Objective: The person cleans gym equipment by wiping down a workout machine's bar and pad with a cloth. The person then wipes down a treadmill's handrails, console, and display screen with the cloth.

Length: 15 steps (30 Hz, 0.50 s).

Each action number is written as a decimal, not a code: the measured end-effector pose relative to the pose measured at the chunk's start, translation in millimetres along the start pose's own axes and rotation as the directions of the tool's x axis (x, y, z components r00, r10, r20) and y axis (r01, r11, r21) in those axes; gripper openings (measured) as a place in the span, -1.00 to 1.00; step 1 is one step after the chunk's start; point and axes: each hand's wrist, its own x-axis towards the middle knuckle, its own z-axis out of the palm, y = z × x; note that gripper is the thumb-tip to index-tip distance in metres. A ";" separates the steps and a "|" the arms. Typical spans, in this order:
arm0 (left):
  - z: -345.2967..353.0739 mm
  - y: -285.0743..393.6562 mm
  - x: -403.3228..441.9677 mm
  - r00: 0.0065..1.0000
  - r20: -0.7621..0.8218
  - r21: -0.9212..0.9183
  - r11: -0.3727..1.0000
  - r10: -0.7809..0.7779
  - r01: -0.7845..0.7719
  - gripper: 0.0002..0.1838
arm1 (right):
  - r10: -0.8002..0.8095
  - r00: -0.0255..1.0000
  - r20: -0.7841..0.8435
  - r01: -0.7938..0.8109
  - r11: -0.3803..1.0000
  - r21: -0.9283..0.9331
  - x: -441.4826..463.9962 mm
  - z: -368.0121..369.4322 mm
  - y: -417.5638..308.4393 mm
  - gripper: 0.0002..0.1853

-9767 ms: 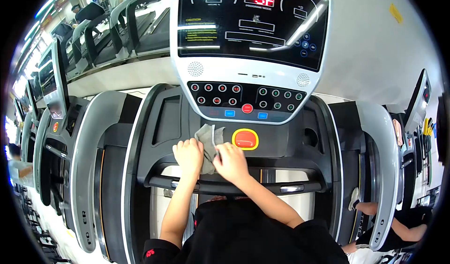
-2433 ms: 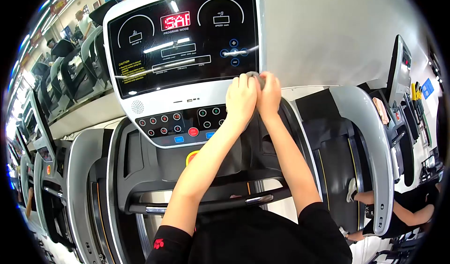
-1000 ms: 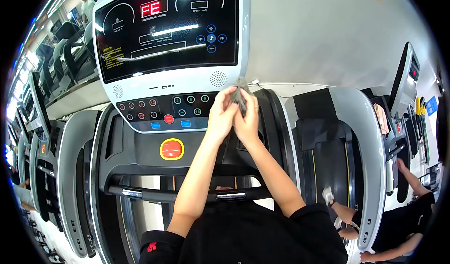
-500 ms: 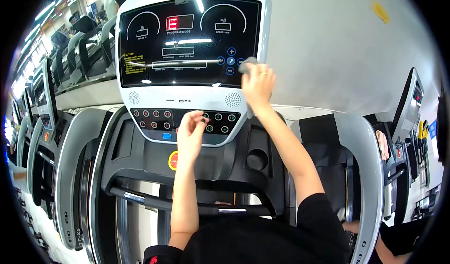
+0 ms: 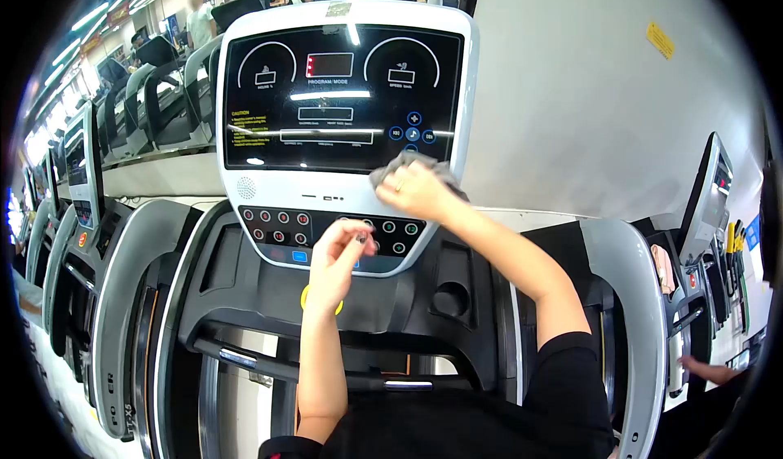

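Observation:
A grey cloth (image 5: 444, 171) is bunched under my right hand (image 5: 418, 193), whose fingers are closed on it. Cloth and hand lie against the white frame below the lower right corner of the treadmill's black display (image 5: 326, 92), hiding the right speaker. My left hand (image 5: 333, 257) is raised in front of the button panel (image 5: 277, 224), its fingers curled together. Something small and dark shows at those fingertips, too unclear to name. Behind the left wrist, a yellow-rimmed button (image 5: 307, 298) is partly covered.
A black handrail (image 5: 326, 367) crosses in front of my body. The console has a round cup holder (image 5: 450, 298) on its right. Other treadmills (image 5: 130, 296) stand on both sides. At the lower right, another person's hand (image 5: 708, 371) is visible.
My right hand has brought the cloth from the display's right edge down and left to the frame beneath it. The left hand stays near the buttons. The red display sign has changed.

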 end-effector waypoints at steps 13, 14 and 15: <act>-114.0 25.3 6.0 0.944 -0.267 0.138 0.977 0.193 -0.161 -0.91 | 0.747 0.510 -0.427 -0.714 0.644 0.273 66.3 -19.9 96.4 -0.88; -126.2 19.6 12.8 0.933 -0.304 -0.024 0.978 0.191 -0.208 -0.90 | 0.739 0.520 -0.428 -0.706 0.654 0.272 79.2 -20.8 96.2 -0.88; -134.5 17.0 17.4 0.924 -0.340 -0.182 0.952 0.172 -0.244 -0.89 | 0.829 0.401 -0.390 -0.800 0.525 0.292 94.3 -23.5 87.5 -0.85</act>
